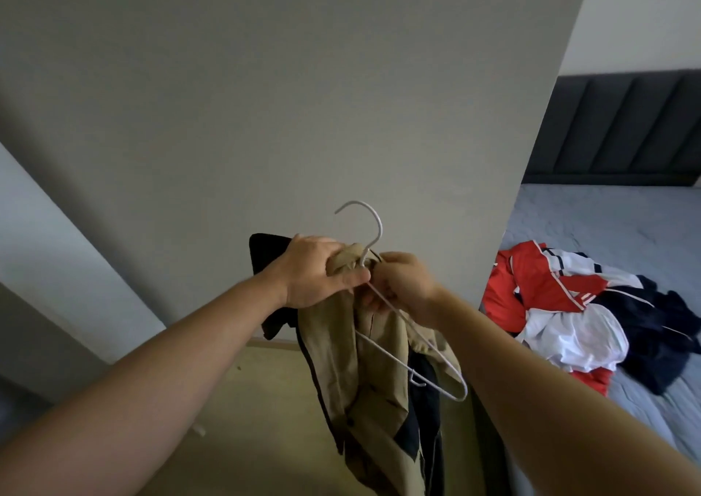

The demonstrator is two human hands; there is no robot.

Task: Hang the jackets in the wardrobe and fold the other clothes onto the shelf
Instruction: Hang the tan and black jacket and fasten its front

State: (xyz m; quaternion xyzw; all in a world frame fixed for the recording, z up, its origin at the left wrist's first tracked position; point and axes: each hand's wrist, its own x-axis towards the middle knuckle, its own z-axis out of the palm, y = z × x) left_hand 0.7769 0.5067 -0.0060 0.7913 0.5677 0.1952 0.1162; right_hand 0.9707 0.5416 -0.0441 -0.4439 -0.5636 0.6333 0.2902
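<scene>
- A grey wall [284, 97] fills most of the view and serves as the backdrop for both arms.
- The bed [607, 222] lies to the right of the grey wall, with a pale blue cover; its dark padded headboard [626, 127] stands at the far end.
- A heap of red, white and navy clothes [569, 306] lies crumpled on the bed, near the edge closest to the grey wall.
- The tan jacket [341, 363], with black lining showing, hangs bunched in front of the grey wall's lower part, held up in the air over a pale yellowish floor [265, 400].
- A white wire hanger [380, 228] is partly threaded into the jacket; its hook rises above the collar against the grey wall, and one shoulder sticks out low to the right.
- The left hand [318, 272] grips the gathered collar beside the hanger's neck.
- The right hand [406, 283] has its fingers curled round the hanger's wire just below the neck.
</scene>
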